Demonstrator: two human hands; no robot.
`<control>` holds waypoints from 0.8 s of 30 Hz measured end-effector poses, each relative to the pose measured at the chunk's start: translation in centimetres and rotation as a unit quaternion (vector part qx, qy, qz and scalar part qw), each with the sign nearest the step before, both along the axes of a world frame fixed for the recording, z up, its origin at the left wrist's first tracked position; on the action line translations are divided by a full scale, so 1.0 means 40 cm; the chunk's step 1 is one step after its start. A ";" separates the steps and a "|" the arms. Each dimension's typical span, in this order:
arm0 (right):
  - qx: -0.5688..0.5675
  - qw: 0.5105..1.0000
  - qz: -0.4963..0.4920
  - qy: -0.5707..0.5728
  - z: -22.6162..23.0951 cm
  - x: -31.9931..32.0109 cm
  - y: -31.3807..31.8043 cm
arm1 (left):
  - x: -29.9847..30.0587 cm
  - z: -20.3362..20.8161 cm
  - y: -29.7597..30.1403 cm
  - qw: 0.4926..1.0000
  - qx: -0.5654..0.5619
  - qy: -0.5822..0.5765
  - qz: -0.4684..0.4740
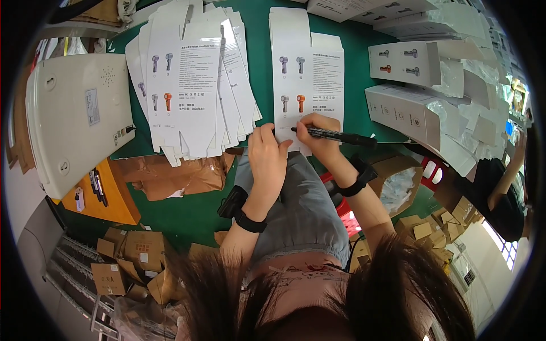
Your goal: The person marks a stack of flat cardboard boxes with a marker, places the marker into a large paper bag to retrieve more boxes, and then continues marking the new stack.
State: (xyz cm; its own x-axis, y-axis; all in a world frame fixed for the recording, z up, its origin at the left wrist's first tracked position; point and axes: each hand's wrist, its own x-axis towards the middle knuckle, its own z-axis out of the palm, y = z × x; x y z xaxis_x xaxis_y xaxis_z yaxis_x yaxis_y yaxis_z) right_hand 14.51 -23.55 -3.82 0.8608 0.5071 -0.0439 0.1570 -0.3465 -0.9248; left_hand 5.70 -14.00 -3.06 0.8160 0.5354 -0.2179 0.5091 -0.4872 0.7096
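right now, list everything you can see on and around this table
flat carton blank: one, white with small fan pictures, on the table under both hands
stack of flat carton blanks: one fanned pile, white, left of it
folded boxes: several, white, right side of the table
table: one, green top
white device: one, flat, far left
brown paper: one crumpled sheet, at the near table edge
small cardboard boxes: many, brown, on the floor lower left
another person: one, dark sleeve, far right
marker pen: one, black, tip on the blank
left hand: flat on the blank's lower edge, black wristband
right hand: grips the pen, black wristband
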 end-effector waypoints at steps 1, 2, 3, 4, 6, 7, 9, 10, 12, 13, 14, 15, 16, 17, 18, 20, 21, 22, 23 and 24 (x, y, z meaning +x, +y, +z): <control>-0.006 1.000 0.011 0.015 -0.008 -0.006 -0.004 | 0.003 -0.001 -0.004 1.000 0.002 -0.010 0.001; -0.005 1.000 0.011 0.016 -0.010 -0.008 -0.002 | 0.003 -0.001 -0.006 1.000 0.006 -0.019 0.002; -0.007 1.000 0.015 -0.005 -0.014 -0.008 0.000 | 0.003 -0.001 -0.007 1.000 0.009 -0.028 0.004; -0.009 0.999 0.018 -0.026 -0.017 -0.007 0.002 | 0.002 -0.001 -0.006 1.000 0.010 -0.027 0.004; -0.010 0.999 0.022 -0.046 -0.021 -0.010 0.005 | -0.001 0.001 -0.004 1.000 0.007 -0.022 0.004; -0.009 0.998 0.022 -0.052 -0.023 -0.010 0.007 | -0.001 0.002 -0.003 1.000 0.006 -0.021 0.004; -0.006 0.998 0.025 -0.063 -0.026 -0.012 0.010 | -0.002 -0.001 -0.007 1.000 0.009 -0.022 0.006; -0.004 0.998 0.026 -0.062 -0.028 -0.013 0.010 | -0.003 -0.003 -0.009 1.000 0.011 -0.025 0.008; -0.009 0.997 0.021 -0.067 -0.031 -0.014 0.007 | -0.002 -0.004 -0.011 1.000 0.014 -0.027 0.009; -0.012 0.997 0.018 -0.070 -0.031 -0.014 0.005 | -0.002 -0.004 -0.012 1.000 0.012 -0.027 0.009; -0.012 0.997 0.019 -0.070 -0.032 -0.014 0.004 | -0.001 -0.004 -0.013 0.999 0.011 -0.028 0.009; -0.013 0.997 0.023 -0.078 -0.034 -0.012 0.003 | -0.001 -0.003 -0.014 0.999 0.010 -0.030 0.008; -0.015 0.996 0.027 -0.087 -0.034 -0.010 0.002 | 0.000 -0.002 -0.016 0.999 0.009 -0.030 0.008; -0.016 0.995 0.031 -0.094 -0.032 -0.009 0.005 | -0.001 -0.001 -0.015 0.999 0.012 -0.034 0.011; -0.015 0.995 0.032 -0.094 -0.025 -0.010 0.004 | -0.002 -0.001 -0.013 0.999 0.014 -0.038 0.014; 0.063 0.996 -0.047 0.041 -0.001 -0.018 -0.012 | -0.006 0.002 -0.009 0.999 0.017 -0.042 0.018; 0.102 0.985 -0.085 0.109 0.013 -0.018 -0.017 | -0.014 0.008 -0.007 0.998 -0.044 -0.041 0.034; 0.102 0.985 -0.084 0.108 0.033 -0.013 -0.019 | -0.023 0.019 -0.007 0.993 -0.105 -0.039 0.048; 0.174 0.967 -0.142 0.121 0.056 -0.005 -0.018 | -0.032 0.032 -0.006 0.983 -0.166 -0.037 0.062; 0.243 0.940 -0.200 0.131 0.072 0.006 -0.025 | -0.045 0.042 -0.001 0.983 -0.168 -0.039 0.061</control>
